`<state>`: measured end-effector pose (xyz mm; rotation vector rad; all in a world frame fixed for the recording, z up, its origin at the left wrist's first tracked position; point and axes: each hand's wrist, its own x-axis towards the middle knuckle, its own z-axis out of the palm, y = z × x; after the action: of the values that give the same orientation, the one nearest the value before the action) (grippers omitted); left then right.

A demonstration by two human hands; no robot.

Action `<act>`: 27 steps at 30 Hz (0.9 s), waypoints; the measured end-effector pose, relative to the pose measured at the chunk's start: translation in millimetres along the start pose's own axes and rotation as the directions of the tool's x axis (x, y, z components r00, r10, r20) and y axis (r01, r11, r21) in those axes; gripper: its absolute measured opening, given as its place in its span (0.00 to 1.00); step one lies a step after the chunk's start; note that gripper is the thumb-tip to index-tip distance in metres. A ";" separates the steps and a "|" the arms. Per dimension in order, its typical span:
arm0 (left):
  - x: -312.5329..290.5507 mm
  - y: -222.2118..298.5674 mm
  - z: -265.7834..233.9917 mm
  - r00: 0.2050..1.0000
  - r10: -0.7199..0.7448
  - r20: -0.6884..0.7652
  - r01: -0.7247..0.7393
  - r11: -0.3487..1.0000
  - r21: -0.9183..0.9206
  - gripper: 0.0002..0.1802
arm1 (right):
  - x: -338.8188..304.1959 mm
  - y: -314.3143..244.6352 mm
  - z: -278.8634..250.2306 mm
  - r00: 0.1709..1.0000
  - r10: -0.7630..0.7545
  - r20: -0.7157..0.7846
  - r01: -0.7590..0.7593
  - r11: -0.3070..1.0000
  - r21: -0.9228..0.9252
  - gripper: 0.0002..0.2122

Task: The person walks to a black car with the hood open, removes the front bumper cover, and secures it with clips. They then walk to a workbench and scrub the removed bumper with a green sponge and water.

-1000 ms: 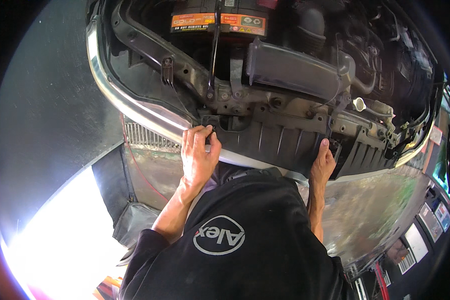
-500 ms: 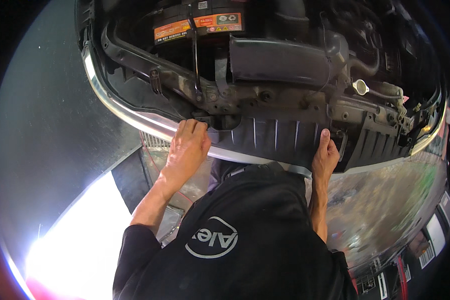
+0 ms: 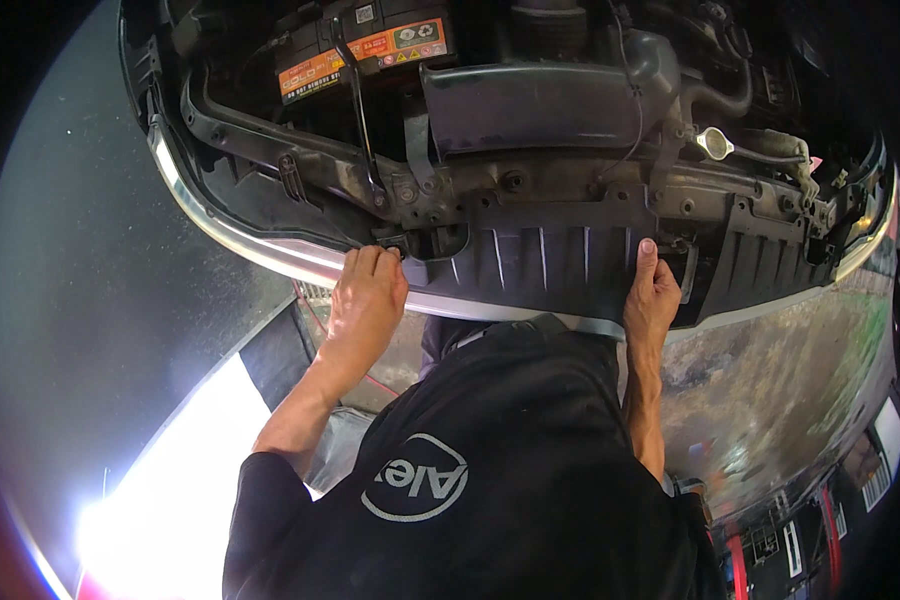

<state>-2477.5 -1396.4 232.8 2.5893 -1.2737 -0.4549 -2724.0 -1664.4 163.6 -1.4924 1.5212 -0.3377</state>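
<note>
A ribbed black plastic cover [image 3: 560, 262] lies along the front of a car's engine bay, between the metal crossmember [image 3: 570, 187] and the chrome-edged front trim [image 3: 240, 242]. My left hand [image 3: 367, 305] is closed at the cover's left end, fingers bent down beside a small black latch-like part [image 3: 405, 243]. Whatever its fingertips hold is hidden. My right hand [image 3: 654, 300] grips the cover near a gap toward its right side. The thumb lies straight on top of the cover while the other fingers curl at the gap.
Behind the crossmember sit a battery [image 3: 365, 55] with an orange label, a black air duct [image 3: 535, 108] and a radiator cap [image 3: 714, 143]. A metal battery bracket rod [image 3: 358, 110] slants down to the crossmember. Bright light glares at lower left.
The view has shifted slightly, so the engine bay sits a little further left and higher. Both hands keep nearly the same places on the car's front.
</note>
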 end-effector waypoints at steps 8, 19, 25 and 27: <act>7.4 12.7 -5.0 0.998 -0.025 0.064 0.018 0.994 0.108 0.06 | 1.7 5.1 -2.6 1.000 -0.019 0.003 0.019 0.999 -0.031 0.32; 5.8 21.9 10.1 0.964 -0.260 -0.058 0.261 0.965 0.017 0.07 | -3.1 -4.8 -4.3 1.000 0.030 0.006 -0.030 1.000 -0.004 0.31; 10.2 32.0 11.3 0.947 -0.315 -0.060 0.318 0.947 0.039 0.07 | -1.3 -3.7 -3.8 1.000 0.030 0.000 -0.030 0.999 -0.021 0.32; 13.5 32.6 3.5 0.977 -0.214 0.014 0.210 0.968 0.134 0.06 | -0.6 -5.1 -3.8 0.999 0.032 0.004 -0.032 0.998 -0.046 0.32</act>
<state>-2494.8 -1427.0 237.8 2.8561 -1.0724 -0.4606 -2723.8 -1666.5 169.6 -1.5024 1.5569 -0.2822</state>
